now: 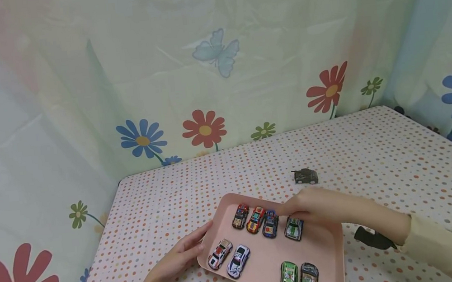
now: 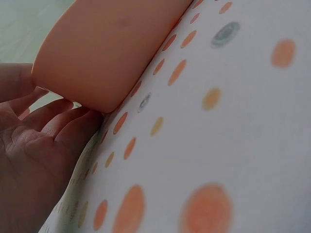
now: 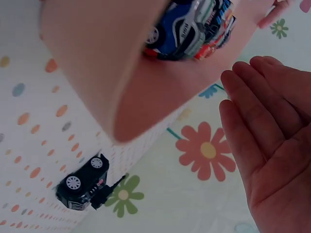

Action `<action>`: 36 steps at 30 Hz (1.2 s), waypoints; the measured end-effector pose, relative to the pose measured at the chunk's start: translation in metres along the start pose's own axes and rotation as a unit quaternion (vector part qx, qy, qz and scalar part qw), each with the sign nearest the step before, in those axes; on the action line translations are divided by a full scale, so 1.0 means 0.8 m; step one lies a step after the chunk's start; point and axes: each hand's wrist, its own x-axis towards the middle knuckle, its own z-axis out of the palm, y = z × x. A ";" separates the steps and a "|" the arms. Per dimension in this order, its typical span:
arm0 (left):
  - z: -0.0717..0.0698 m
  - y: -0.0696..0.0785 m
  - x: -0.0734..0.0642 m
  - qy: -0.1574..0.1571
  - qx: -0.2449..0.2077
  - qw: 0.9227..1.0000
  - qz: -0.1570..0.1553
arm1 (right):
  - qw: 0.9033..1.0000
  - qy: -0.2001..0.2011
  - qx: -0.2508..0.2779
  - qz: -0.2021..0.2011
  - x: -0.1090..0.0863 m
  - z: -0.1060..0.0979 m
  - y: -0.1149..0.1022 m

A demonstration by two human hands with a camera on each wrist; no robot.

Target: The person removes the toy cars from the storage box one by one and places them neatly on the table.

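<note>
A pink tray [image 1: 261,251] on the dotted tablecloth holds several small toy cars. At its left end is my left hand [image 1: 181,254], thumb at the rim and fingers extended along the outer wall [image 2: 112,53]. My right hand [image 1: 307,203] reaches over the far rim with straight fingers, close by a blue toy car [image 1: 270,224] and a white-and-green toy car [image 1: 294,228]. In the right wrist view its palm shows with nothing in it. A red-and-yellow toy car [image 1: 256,220] and a red-and-black one [image 1: 240,217] stand further left in that row.
Behind the tray, a black toy car [image 1: 305,176] with a thin projecting rod sits on the tablecloth. Nearer in the tray are two white cars [image 1: 238,261] at left, plus a green car [image 1: 289,280] and a dark car [image 1: 309,279]. A flowered curtain [image 1: 222,100] borders the table.
</note>
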 end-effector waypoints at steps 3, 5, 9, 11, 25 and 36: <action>0.000 -0.001 0.000 0.000 0.001 1.000 -0.001 | 1.000 -0.012 0.001 0.006 -0.005 0.006 -0.001; 0.000 -0.001 0.001 0.003 0.004 1.000 -0.002 | 1.000 -0.014 0.001 0.014 -0.008 0.009 -0.001; -0.001 0.000 0.001 0.009 0.009 1.000 -0.004 | 1.000 -0.014 -0.010 0.014 -0.012 0.015 -0.001; -0.001 0.000 0.000 0.010 0.010 1.000 -0.005 | 1.000 -0.015 -0.015 0.015 -0.013 0.018 0.000; -0.002 -0.002 0.001 -0.002 0.006 1.000 0.006 | 0.984 -0.074 -0.159 -0.012 -0.014 0.029 -0.004; 0.001 0.000 0.000 0.017 0.007 1.000 -0.008 | 0.985 -0.055 -0.155 -0.048 -0.008 0.036 0.001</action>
